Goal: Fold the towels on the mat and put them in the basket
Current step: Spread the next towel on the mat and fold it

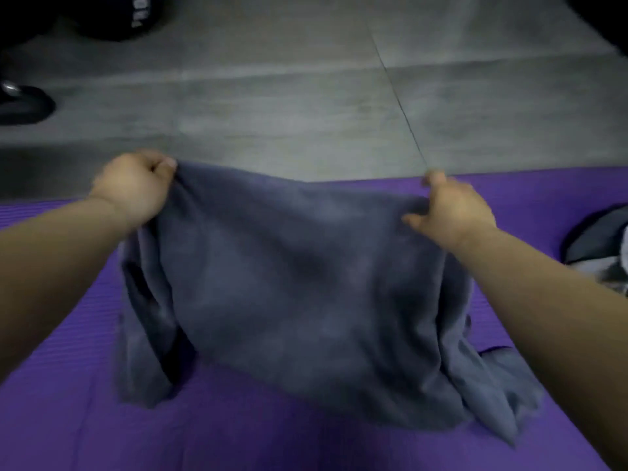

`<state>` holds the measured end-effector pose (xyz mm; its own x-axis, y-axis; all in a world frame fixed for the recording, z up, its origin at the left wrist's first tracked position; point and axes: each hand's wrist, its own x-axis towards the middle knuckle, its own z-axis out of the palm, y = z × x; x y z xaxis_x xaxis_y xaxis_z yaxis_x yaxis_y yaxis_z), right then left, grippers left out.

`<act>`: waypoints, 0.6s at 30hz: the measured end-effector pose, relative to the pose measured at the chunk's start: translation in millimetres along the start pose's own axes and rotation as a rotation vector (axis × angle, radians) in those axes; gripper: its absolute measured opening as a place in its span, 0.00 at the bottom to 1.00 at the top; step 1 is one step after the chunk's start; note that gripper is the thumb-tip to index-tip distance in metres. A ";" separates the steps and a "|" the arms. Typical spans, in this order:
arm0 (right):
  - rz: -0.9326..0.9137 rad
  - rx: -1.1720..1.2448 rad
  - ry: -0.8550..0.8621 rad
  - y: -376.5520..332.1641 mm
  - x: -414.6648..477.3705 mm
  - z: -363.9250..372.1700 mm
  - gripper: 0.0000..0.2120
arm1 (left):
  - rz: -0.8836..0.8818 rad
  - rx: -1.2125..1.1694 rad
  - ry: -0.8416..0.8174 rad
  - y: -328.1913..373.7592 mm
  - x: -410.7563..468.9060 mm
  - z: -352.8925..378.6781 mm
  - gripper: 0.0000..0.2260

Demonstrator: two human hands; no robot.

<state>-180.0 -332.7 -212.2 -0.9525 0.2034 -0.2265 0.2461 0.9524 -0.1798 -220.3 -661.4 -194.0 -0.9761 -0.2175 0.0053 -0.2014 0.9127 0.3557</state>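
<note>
A grey towel (pixel 306 283) hangs stretched between my two hands above the purple mat (pixel 68 402). My left hand (pixel 136 188) is closed on its upper left corner. The upper right corner is pinched by my right hand (pixel 452 209). The towel's lower edge drapes onto the mat, bunched at the lower right. At the right edge lies a dark round shape with grey cloth in it (pixel 601 246), perhaps the basket; only part of it shows.
Grey concrete floor (pixel 272 96) stretches beyond the mat's far edge. Dark objects sit at the top left (pixel 112 15) and a black item at the left edge (pixel 23 103). The frame is blurred.
</note>
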 end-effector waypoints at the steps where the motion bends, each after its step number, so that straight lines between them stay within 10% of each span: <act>1: -0.014 -0.022 0.049 7.7 5.6 17.8 0.29 | -0.021 0.061 0.034 0.7 3.4 23.5 0.17; 8: 0.415 0.100 -0.315 119.3 -66.9 112.4 0.35 | 0.701 0.251 -0.340 -25.8 -119.5 153.5 0.33; 13: 0.384 0.264 -0.166 127.7 -94.6 139.9 0.21 | 0.949 0.382 -0.636 -45.5 -173.6 181.3 0.42; 18: 0.284 0.274 -0.246 127.1 -89.7 137.7 0.14 | 1.036 0.205 -0.396 -31.6 -154.1 175.8 0.15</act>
<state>-38.6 -261.2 -346.6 -0.7779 0.3562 -0.5176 0.5608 0.7652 -0.3163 -78.0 -595.9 -370.3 -0.6300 0.7700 -0.1013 0.7471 0.6365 0.1917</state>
